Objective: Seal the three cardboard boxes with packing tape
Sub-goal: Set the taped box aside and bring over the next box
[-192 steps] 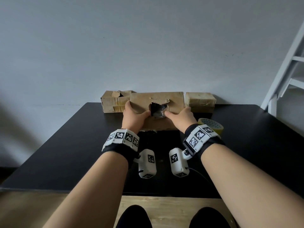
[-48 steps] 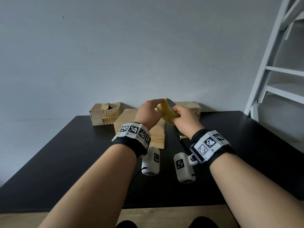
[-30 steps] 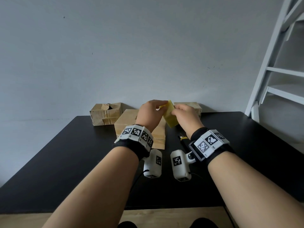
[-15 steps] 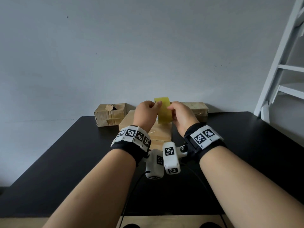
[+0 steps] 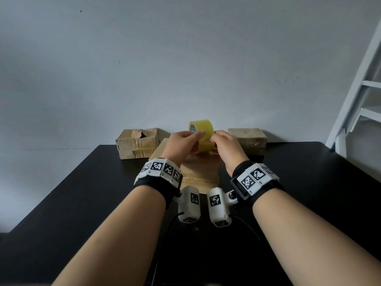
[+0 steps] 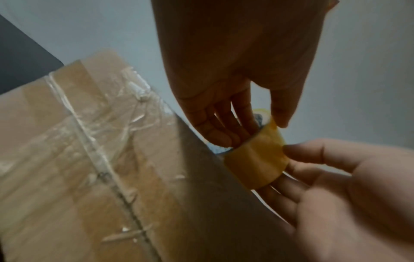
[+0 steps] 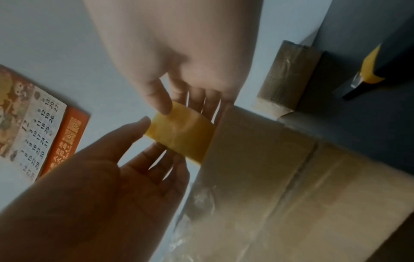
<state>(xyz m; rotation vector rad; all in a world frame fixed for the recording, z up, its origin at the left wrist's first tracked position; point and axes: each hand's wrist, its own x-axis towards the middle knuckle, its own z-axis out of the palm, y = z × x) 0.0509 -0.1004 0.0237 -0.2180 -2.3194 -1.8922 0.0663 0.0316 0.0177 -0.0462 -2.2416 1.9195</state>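
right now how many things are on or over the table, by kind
cardboard boxes: 3 (left box, middle box, right box)
tape roll: 1, held by both hands
utility knife: 1
total: 5

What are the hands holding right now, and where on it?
Both hold the yellow tape roll above the middle box: left hand and right hand fingers pinch its outer band from opposite sides.

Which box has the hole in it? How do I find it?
Look at the black table where it meets the wall. Three cardboard boxes sit there; the torn box is farthest left. Only its top is ripped open; the box on the right is smooth.
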